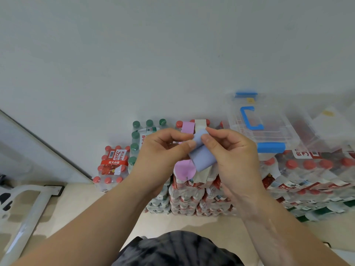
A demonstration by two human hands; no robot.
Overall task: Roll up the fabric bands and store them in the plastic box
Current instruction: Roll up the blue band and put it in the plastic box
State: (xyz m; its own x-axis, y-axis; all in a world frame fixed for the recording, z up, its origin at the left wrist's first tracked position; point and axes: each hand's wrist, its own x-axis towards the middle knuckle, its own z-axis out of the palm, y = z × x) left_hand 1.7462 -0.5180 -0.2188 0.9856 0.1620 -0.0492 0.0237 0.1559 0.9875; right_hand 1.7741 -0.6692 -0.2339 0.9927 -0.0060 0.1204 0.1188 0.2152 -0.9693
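Both hands hold a lavender-blue fabric band (203,158) in front of me, partly rolled at its top end. My left hand (161,150) pinches the roll from the left, and my right hand (230,150) pinches it from the right. A pink band (184,170) and a cream band (200,122) lie draped over the bottle packs right behind my hands. The clear plastic box (269,129) with blue handle and blue latches stands closed on the bottle packs to the right.
Shrink-wrapped packs of water bottles (192,198) with red and green caps are stacked against the white wall. A lower pack (112,167) stands on the floor at left. A white metal frame (25,208) lies at the far left on the beige floor.
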